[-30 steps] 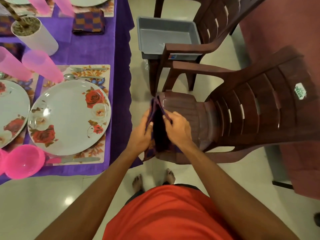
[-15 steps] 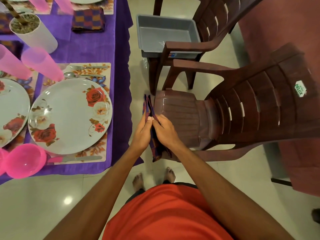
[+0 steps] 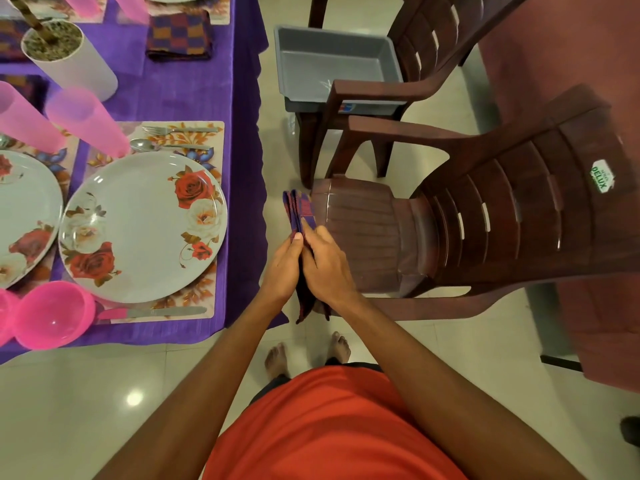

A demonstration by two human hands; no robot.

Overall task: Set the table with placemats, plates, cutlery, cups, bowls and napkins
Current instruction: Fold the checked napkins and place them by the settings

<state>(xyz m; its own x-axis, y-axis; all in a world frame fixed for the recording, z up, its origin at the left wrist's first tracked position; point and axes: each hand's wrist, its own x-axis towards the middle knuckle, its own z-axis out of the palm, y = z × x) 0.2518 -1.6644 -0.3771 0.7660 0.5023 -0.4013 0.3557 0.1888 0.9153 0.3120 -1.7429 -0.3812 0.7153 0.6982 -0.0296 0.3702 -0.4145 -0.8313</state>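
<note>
Head view: left hand [image 3: 282, 268] and right hand [image 3: 325, 268], a second ago spreading the napkin [image 3: 300, 213] open, now press it flat and folded between the palms, between table edge [image 3: 242, 202] and chair [image 3: 363, 237], probably ready for the nearest placemat [image 3: 214, 140].

place: home dining area | cues: purple-clothed table [image 3: 194, 95], plastic armchairs [image 3: 502, 216], tiled floor [image 3: 86, 403]
</note>
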